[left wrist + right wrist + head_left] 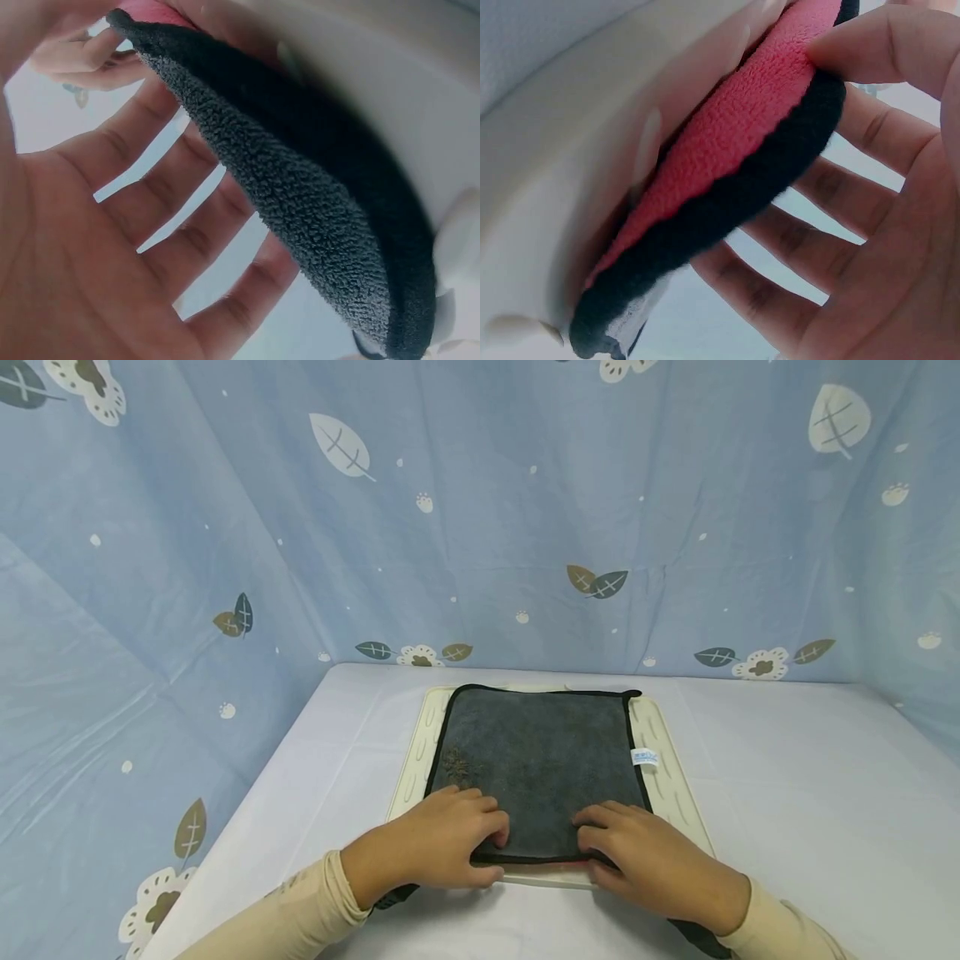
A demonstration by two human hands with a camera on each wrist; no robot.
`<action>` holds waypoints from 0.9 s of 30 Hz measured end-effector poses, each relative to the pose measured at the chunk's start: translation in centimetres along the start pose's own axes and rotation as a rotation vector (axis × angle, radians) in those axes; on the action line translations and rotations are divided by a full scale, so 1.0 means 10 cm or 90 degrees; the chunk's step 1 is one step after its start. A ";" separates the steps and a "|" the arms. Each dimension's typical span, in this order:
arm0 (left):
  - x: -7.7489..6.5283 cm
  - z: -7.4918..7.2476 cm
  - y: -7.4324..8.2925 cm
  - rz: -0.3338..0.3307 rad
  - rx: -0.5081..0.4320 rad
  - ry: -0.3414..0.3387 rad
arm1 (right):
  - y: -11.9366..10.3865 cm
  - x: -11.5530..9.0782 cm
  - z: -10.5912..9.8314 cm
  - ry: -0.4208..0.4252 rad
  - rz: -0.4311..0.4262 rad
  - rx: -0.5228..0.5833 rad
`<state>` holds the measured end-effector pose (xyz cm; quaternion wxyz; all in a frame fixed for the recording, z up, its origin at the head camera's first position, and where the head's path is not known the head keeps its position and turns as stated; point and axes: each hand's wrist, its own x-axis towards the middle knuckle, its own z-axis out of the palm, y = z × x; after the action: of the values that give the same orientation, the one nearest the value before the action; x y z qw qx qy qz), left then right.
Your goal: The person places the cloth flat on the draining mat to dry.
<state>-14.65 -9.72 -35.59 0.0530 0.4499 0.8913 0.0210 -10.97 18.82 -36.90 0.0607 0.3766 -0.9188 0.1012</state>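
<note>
A dark grey cloth (543, 760) with black edging and a pink underside (765, 97) is spread over a cream tray (675, 785) with raised ridges. At its near left part, my left hand (450, 839) holds the near edge, fingers over the grey face and thumb low by the edge. Nearer the right corner, my right hand (645, 856) pinches the same edge, its thumb against the pink side in the right wrist view. The near edge stands slightly lifted off the tray there. A brown stain (455, 766) marks the cloth's left side.
White cloth covers the table (810, 793) on both sides of the tray. Behind and to the left hangs a blue curtain (480, 527) with leaf and flower prints. A white label (644, 757) sticks out from the cloth's right edge.
</note>
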 end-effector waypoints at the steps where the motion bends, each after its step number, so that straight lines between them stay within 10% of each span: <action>1: 0.00 0.00 0.00 0.000 0.003 -0.003 | 0.00 0.00 0.00 0.000 0.001 0.001; 27: -0.04 -0.05 -0.06 0.004 -0.064 -0.022 | 0.00 0.01 0.00 -0.052 0.008 0.017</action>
<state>-14.90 -10.40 -35.13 0.0907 0.4497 0.8866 0.0582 -10.98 18.75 -36.88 0.0176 0.3754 -0.9215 0.0986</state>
